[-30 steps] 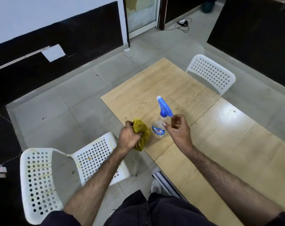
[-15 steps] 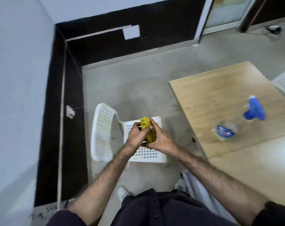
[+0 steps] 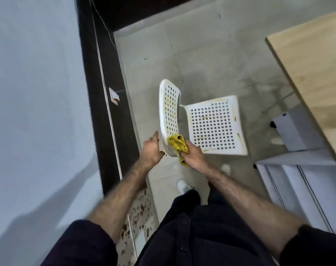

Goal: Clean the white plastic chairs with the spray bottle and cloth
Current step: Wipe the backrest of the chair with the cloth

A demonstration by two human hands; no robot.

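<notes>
My right hand is the near one to the job. It grips the yellow cloth in a bunch, and the cloth presses on the bottom corner of the chair back. My left hand sits just beside it, on the other side of the chair back, with its fingers straight and loose and nothing in them (I cannot tell if a fingertip touches the rim). The two hands are a little apart, with the edge of the chair back between them.

The white chair lies straight ahead of my hands. The chair back runs long and thin away from me, from the cloth up to its far rounded end. The seat spreads out past my right hand, and it has yellow streaks on it.

I think the next wipe has to slide away from me, along that long back. Both arms reach forward and down, elbows only a little bent.

The spray bottle is not in view.
</notes>
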